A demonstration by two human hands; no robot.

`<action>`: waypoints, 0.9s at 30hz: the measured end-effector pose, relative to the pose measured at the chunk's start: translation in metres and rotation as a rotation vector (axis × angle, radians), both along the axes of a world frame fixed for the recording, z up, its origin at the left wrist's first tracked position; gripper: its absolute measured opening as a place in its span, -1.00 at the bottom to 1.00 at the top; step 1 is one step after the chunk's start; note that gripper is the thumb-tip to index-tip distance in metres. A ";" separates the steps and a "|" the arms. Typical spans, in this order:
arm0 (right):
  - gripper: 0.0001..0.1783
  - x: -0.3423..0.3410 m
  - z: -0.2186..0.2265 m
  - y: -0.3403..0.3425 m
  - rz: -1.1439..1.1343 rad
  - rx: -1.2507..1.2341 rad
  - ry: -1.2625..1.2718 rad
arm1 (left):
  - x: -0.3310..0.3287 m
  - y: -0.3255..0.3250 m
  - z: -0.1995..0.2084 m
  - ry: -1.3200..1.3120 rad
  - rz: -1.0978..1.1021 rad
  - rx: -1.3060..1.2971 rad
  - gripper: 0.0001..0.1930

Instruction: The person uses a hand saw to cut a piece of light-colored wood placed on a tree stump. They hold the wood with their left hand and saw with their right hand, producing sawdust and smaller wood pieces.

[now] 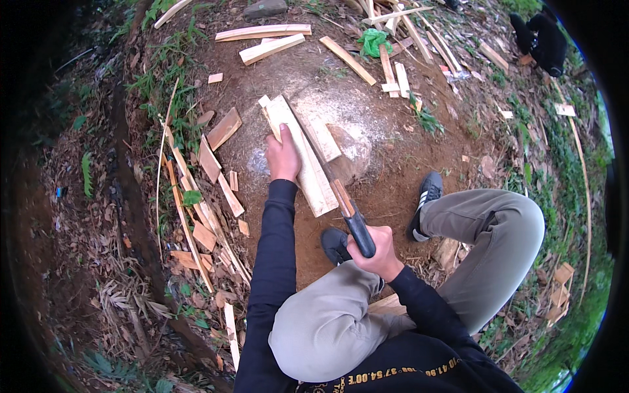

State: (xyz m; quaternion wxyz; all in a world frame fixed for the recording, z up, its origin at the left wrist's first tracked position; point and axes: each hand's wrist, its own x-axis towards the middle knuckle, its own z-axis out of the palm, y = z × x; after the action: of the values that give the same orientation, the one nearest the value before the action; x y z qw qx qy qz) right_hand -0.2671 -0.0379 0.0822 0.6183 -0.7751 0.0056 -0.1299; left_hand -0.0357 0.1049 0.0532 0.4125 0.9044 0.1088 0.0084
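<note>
one pale plank (308,160), slanting above dusted earth (386,128), gripped at its left edge by the left hand (283,156), thumb on top, fingers curled round the side. one long-bladed hand tool (343,198), dark handle wrapped tightly in the right hand (378,252), blade along the plank's right edge; contact cannot be told. step, as judged: trimming or shaping the plank; next move calls for steady support, left fingers clear of the blade. markings: yellow lettering on dark sweater (367,360), partly folded away; no brand recorded.
</note>
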 end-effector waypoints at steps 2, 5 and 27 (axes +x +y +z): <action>-0.93 -0.001 0.004 -0.001 0.007 -0.020 -0.013 | 0.000 0.002 -0.004 -0.004 -0.001 0.039 -0.31; -0.91 -0.004 0.002 -0.004 0.015 -0.027 -0.018 | -0.001 0.000 -0.006 0.020 -0.009 0.031 -0.30; -0.93 0.001 -0.003 0.004 -0.049 -0.053 -0.056 | 0.005 0.004 -0.009 0.077 0.008 0.054 -0.24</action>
State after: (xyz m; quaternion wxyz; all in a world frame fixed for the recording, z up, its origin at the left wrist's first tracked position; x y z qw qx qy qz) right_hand -0.2663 -0.0338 0.0796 0.5940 -0.7870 0.0042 -0.1667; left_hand -0.0308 0.1086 0.0438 0.3836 0.9143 0.1279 -0.0217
